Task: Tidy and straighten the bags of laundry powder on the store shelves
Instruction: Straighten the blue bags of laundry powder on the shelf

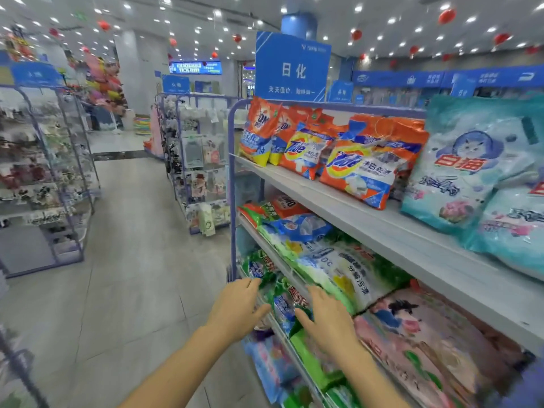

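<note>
Landmark used: purple end post (232, 187) of the detergent rack.

Both hands are positioned low on the post, just right of it.
- The left hand (238, 307) is held flat, fingers straight and spread, fingertips close to the post. Nothing is gripped.
- The right hand (326, 316) is likewise flat and spread, a little further right of the post. Nothing is enclosed.
- The green bag (284, 301) is bracketed between the two palms. This is judged to be a setup for squaring it from both flanks, since a soft powder bag slumps if pinched at one point.
- Whether the palms actually touch the film cannot be confirmed, as that zone is motion-blurred.

Task stock, located by the post:
- Top of post, to the right: the orange bags (362, 169) are leaned back and overlapped, some tilted. They are propped on each other rather than squared.
- Same level, far right of the post: the teal bags (459, 172) are stood up and leaned back.
- Mid-post, to the right: the white-green bags (332, 266) are laid flat, with their ends hung over the shelf lip.
- Low, well right of the post: the pink bag (426, 343) is laid on its back.

The task is judged to be at an early stage: one low bag is addressed and the upper rows are not yet squared. The overhung bags could be knocked off if the row is pushed sideways.
</note>
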A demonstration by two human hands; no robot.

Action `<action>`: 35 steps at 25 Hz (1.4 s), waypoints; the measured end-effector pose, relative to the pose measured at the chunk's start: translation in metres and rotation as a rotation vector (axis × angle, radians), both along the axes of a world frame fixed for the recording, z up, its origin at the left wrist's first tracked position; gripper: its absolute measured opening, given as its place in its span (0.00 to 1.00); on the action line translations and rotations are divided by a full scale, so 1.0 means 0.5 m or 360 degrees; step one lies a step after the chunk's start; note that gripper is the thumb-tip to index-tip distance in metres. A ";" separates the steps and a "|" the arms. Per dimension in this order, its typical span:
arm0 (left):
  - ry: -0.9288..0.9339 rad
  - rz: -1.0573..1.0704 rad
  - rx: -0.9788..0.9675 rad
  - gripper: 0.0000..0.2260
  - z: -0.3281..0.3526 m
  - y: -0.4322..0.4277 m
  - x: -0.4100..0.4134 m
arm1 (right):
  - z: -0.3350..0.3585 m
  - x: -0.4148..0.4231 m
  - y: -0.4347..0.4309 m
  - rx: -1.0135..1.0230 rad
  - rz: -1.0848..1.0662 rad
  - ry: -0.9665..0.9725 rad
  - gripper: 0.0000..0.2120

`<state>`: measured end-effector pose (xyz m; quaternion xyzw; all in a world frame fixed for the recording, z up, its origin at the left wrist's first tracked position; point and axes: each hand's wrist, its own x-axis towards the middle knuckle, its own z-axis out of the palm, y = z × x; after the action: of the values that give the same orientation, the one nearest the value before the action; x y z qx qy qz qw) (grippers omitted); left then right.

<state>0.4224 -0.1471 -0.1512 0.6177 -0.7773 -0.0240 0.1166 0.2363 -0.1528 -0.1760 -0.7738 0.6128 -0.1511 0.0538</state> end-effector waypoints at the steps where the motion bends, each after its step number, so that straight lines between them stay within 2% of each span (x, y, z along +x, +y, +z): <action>1: 0.0013 0.0002 0.0005 0.24 0.002 -0.053 0.011 | 0.001 0.011 -0.059 0.0000 0.0002 -0.0017 0.26; 8: 0.0055 0.0004 0.0026 0.25 -0.020 -0.363 0.068 | -0.011 0.077 -0.392 0.0068 -0.0081 -0.0038 0.27; 13: 0.0000 -0.0156 -0.0026 0.24 -0.064 -0.560 0.133 | -0.070 0.115 -0.580 0.0188 -0.0295 -0.0052 0.29; 17: -0.0059 -0.0339 -0.0051 0.28 -0.110 -0.741 0.202 | -0.129 0.170 -0.733 0.0141 -0.0503 -0.0048 0.35; 20: -0.0131 -0.0506 -0.0019 0.30 -0.119 -0.858 0.253 | -0.159 0.201 -0.812 0.0093 -0.0684 0.0131 0.33; 23: -0.0165 -0.0664 0.0000 0.29 -0.124 -0.950 0.283 | -0.169 0.207 -0.838 0.0076 -0.0777 0.0240 0.30; 26: -0.0172 -0.0875 0.0091 0.31 -0.140 -1.017 0.263 | -0.149 0.212 -0.829 -0.0068 -0.0832 0.0158 0.33; 27: -0.0151 -0.0957 0.0129 0.32 -0.146 -1.030 0.247 | -0.143 0.209 -0.823 -0.0125 -0.0857 0.0226 0.33; 30: -0.0043 -0.1193 0.0135 0.35 -0.164 -1.049 0.197 | -0.112 0.216 -0.797 -0.0148 -0.0895 0.0081 0.26; 31: 0.0013 -0.1247 0.0079 0.33 -0.174 -1.055 0.187 | -0.098 0.222 -0.784 -0.0233 -0.0884 0.0065 0.21; 33: 0.0200 -0.1339 -0.0026 0.23 -0.175 -1.060 0.179 | -0.071 0.232 -0.754 -0.0372 -0.0852 0.0005 0.11; 35: 0.0430 -0.1426 -0.0162 0.19 -0.160 -1.062 0.174 | -0.044 0.238 -0.730 -0.0560 -0.0866 -0.0050 0.16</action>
<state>0.5093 -0.6782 -0.2311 0.2062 -0.9454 -0.1139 0.2252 0.3552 -0.5176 -0.1982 -0.5766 0.7607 -0.2755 -0.1139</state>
